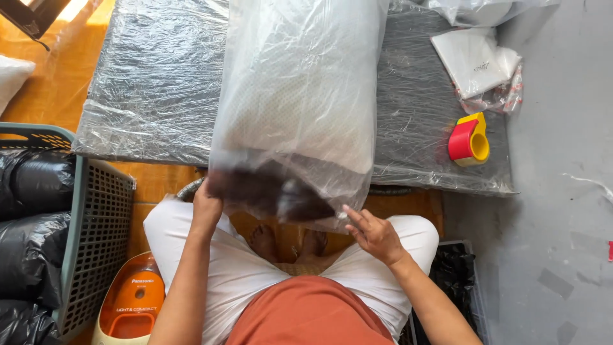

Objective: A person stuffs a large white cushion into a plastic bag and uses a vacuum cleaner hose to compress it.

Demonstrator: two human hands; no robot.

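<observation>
Thin, slippery plastic bag (pixel 297 96), seemingly light: left hand (pixel 207 207) pinches its near corner, right hand (pixel 373 235) spread open beside the hem.

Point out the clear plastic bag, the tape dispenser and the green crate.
clear plastic bag (pixel 294 96), head view, middle of its front face.
tape dispenser (pixel 469 139), head view, red and yellow body.
green crate (pixel 96 223), head view, mesh side wall.

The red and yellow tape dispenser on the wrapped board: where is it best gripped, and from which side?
Grip the tape dispenser across its red body, coming from above with the right hand, which is nearer. It lies flat on the plastic-wrapped board, with open space around it, and the yellow ring end leaves the red part free to pinch.
</observation>
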